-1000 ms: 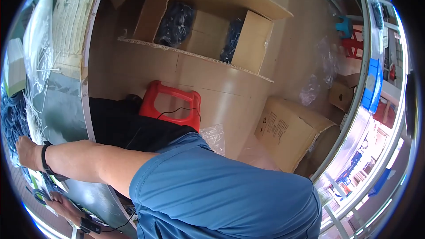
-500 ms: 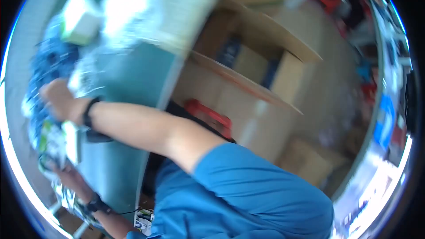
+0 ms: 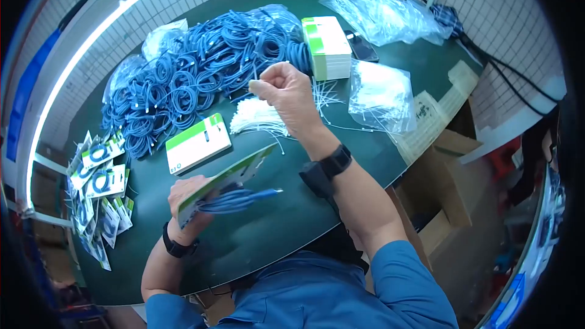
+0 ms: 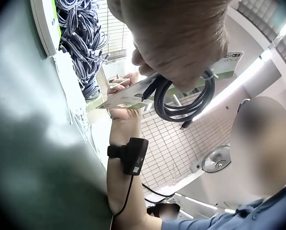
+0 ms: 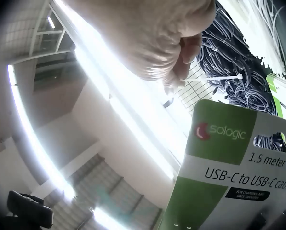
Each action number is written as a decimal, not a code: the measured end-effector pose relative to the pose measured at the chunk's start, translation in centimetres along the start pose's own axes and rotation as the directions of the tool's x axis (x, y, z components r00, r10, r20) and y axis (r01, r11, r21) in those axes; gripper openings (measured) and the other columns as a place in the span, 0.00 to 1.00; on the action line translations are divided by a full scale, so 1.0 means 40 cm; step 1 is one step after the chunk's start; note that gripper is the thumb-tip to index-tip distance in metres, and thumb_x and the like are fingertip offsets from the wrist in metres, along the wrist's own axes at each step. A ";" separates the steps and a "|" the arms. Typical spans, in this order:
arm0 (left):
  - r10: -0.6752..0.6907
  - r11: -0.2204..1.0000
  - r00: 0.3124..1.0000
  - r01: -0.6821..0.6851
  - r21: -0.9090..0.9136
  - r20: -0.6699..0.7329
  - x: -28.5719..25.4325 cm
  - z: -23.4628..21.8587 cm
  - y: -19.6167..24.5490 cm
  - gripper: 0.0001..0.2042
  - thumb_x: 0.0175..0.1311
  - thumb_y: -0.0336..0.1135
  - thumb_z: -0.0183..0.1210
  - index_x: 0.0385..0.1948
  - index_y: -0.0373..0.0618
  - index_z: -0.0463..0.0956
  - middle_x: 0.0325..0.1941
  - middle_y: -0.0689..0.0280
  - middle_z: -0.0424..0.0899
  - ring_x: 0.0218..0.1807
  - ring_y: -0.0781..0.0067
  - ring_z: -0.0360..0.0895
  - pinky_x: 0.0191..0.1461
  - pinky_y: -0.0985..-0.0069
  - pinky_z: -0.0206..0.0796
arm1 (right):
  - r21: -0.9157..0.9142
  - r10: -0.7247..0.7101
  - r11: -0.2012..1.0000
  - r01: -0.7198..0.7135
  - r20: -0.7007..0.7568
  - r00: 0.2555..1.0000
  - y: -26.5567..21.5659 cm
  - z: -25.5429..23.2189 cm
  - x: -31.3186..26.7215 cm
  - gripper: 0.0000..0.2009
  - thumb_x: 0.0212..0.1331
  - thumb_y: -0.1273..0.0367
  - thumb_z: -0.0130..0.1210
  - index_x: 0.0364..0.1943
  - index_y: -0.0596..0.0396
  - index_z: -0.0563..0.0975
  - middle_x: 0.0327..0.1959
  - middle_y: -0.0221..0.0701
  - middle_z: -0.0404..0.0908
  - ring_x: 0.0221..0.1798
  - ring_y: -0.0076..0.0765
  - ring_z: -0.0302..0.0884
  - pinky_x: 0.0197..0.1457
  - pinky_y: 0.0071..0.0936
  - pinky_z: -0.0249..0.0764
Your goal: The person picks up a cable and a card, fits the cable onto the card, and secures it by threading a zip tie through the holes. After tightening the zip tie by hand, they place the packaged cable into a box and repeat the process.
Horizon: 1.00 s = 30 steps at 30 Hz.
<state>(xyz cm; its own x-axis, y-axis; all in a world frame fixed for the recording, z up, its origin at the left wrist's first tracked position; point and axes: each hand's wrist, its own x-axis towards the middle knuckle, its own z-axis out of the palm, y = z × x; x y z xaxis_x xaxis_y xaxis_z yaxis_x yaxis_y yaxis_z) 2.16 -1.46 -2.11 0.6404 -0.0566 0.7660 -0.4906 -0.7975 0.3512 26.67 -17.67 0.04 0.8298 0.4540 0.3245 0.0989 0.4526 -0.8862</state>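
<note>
My left hand (image 3: pixel 190 198) grips a green-and-white packaging card (image 3: pixel 234 176) together with a coiled blue cable (image 3: pixel 234 201), above the front of the table. In the right wrist view the card (image 5: pixel 219 158) reads "USB-C to USB-C cable". Raised beyond the card, my right hand (image 3: pixel 289 97) pinches a thin white cable tie (image 5: pixel 215 78) between thumb and fingers. Below that hand lies a bundle of loose white cable ties (image 3: pixel 259 117). A stack of cards (image 3: pixel 198 143) lies between the hands and a big heap of coiled blue cables (image 3: pixel 207 55).
At the left edge lies a pile of carded cables (image 3: pixel 103 189). A taller card stack (image 3: pixel 329 49) stands at the back, beside a dark phone (image 3: pixel 362 47). Right of it are a bag of cable ties (image 3: pixel 381 94) and clear plastic bags (image 3: pixel 384 12). Cardboard boxes (image 3: pixel 439 207) stand below the table's right edge.
The head view has swung from the floor and open carton to the table. The right hand has come up from the tabletop, now with a cable tie; the left still holds the cable.
</note>
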 end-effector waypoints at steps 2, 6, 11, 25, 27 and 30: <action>0.062 0.996 0.989 -0.052 -0.075 0.135 0.070 -0.023 0.044 0.13 0.62 0.26 0.65 0.47 0.33 0.81 0.23 0.64 0.79 0.19 0.68 0.74 0.22 0.75 0.63 | 0.034 0.041 0.999 -0.042 0.036 0.999 -0.011 0.009 -0.008 0.11 0.59 0.72 0.71 0.41 0.57 0.80 0.30 0.24 0.83 0.32 0.15 0.78 0.35 0.13 0.73; 0.132 0.983 0.979 -0.109 -0.146 0.155 0.086 -0.007 0.046 0.16 0.58 0.27 0.68 0.48 0.33 0.82 0.20 0.65 0.77 0.17 0.69 0.74 0.20 0.75 0.63 | 0.104 0.126 0.986 -0.130 0.039 0.991 -0.025 0.022 -0.014 0.09 0.62 0.71 0.70 0.41 0.56 0.81 0.30 0.24 0.83 0.31 0.15 0.76 0.33 0.13 0.71; 0.140 0.970 0.981 -0.109 -0.219 0.131 0.064 0.015 0.037 0.17 0.56 0.26 0.68 0.48 0.32 0.82 0.19 0.64 0.76 0.17 0.70 0.74 0.20 0.75 0.63 | 0.157 0.243 0.953 -0.259 0.116 0.963 -0.004 0.000 -0.009 0.09 0.64 0.67 0.69 0.40 0.56 0.82 0.32 0.26 0.84 0.29 0.15 0.75 0.31 0.14 0.69; 0.131 0.967 0.978 -0.090 -0.237 0.162 0.025 0.042 0.006 0.19 0.53 0.23 0.66 0.49 0.31 0.80 0.19 0.69 0.72 0.17 0.72 0.69 0.21 0.75 0.58 | 0.264 0.376 0.879 -0.397 0.128 0.918 0.037 -0.008 -0.013 0.10 0.66 0.64 0.67 0.39 0.56 0.82 0.32 0.26 0.83 0.29 0.13 0.74 0.32 0.14 0.69; 0.134 0.970 0.979 -0.097 -0.224 0.153 0.026 0.044 0.004 0.19 0.53 0.24 0.67 0.49 0.31 0.80 0.19 0.68 0.72 0.17 0.71 0.69 0.21 0.75 0.59 | 0.268 0.394 0.870 -0.413 0.124 0.911 0.038 -0.004 -0.015 0.10 0.66 0.64 0.67 0.39 0.56 0.82 0.32 0.26 0.83 0.29 0.13 0.74 0.32 0.14 0.69; 0.139 0.967 0.976 -0.097 -0.235 0.169 0.026 0.044 0.001 0.19 0.52 0.24 0.68 0.48 0.31 0.80 0.18 0.67 0.72 0.17 0.71 0.69 0.21 0.75 0.59 | 0.268 0.427 0.855 -0.443 0.121 0.896 0.041 -0.001 -0.019 0.10 0.66 0.64 0.68 0.39 0.55 0.82 0.32 0.26 0.82 0.29 0.13 0.73 0.32 0.14 0.69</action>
<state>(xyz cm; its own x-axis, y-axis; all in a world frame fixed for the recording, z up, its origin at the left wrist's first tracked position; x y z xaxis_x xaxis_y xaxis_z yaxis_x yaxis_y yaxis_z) 3.86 -2.62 -2.27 0.6564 -0.2672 0.7055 -0.6756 -0.6242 0.3922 26.24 -17.29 -1.67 0.7193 0.6931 -0.0472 -0.4303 0.3912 -0.8135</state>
